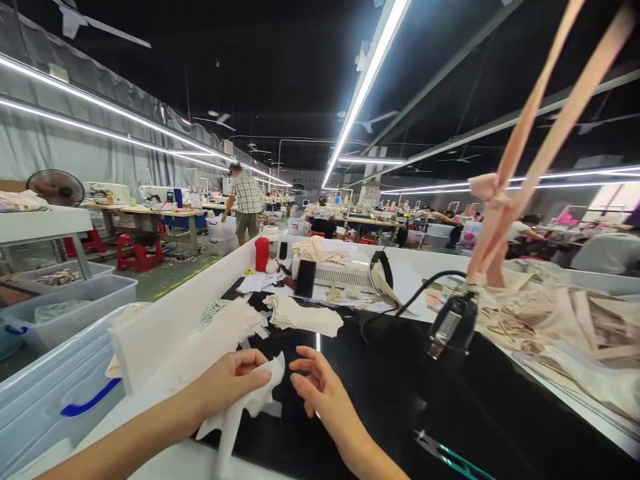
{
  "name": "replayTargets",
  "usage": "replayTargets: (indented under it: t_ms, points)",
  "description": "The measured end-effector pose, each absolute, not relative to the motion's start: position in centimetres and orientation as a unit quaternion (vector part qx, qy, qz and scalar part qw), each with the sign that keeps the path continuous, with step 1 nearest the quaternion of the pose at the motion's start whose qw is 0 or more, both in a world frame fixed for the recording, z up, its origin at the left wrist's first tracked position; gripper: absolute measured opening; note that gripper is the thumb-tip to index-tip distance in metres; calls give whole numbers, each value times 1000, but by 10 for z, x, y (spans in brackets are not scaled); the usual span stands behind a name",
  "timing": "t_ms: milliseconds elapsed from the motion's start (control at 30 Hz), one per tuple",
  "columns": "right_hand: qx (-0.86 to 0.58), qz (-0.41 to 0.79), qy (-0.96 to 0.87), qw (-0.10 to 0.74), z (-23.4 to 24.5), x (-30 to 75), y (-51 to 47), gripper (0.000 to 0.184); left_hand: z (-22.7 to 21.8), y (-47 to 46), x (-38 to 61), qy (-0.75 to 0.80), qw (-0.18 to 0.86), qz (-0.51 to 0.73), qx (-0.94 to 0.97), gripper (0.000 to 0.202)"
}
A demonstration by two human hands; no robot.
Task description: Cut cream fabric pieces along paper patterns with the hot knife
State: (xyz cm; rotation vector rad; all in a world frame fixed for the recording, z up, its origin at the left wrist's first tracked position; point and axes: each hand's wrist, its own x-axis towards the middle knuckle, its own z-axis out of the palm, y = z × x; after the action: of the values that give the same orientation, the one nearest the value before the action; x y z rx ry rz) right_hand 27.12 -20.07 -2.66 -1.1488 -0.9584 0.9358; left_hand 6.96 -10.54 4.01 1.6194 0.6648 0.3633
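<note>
My left hand (235, 381) pinches a piece of white fabric (257, 393) between thumb and fingers, and its lower end hangs down toward the table's front edge. Just to the right, my right hand (320, 387) is apart from the fabric, fingers loosely curled and spread with nothing in them. Both are above the black tabletop (380, 400). Beyond them lie a stack of cream fabric pieces (303, 315) and a larger white pile (220, 333) on the left. Green-handled thread snips (450, 457) rest at the lower right.
A black clamp-like device (453, 323) hangs from peach fabric straps (520, 173) at right, with a black cable. Beige garments (570, 307) heap on the right. A phone (305, 279) leans at the back. Plastic bins (75, 393) stand left; a person (246, 200) stands in the aisle.
</note>
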Motion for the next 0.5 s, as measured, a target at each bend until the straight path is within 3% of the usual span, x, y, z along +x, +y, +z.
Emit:
replayTargets:
  t_ms: [67, 100, 200, 267, 400, 500]
  points:
    - [-444, 485, -437, 613, -18, 261, -207, 100, 41, -112, 74, 268, 611, 124, 735, 64]
    - [-425, 524, -440, 593, -15, 257, -210, 100, 42, -115, 77, 256, 611, 109, 741, 65]
    - [-418, 578, -448, 539, -13, 249, -219, 73, 43, -120, 82, 248, 598, 87, 757, 65]
    - [-438, 563, -445, 542, -16, 251, -221, 62, 41, -120, 79, 272, 552, 103, 781, 63]
    - [-473, 496, -428, 589, -24, 263, -217, 65, 22, -131, 51, 326, 440, 158, 822, 49]
    - [-491, 448, -424, 616, -27, 270, -212, 67, -4, -159, 18, 286, 502, 78, 813, 40]
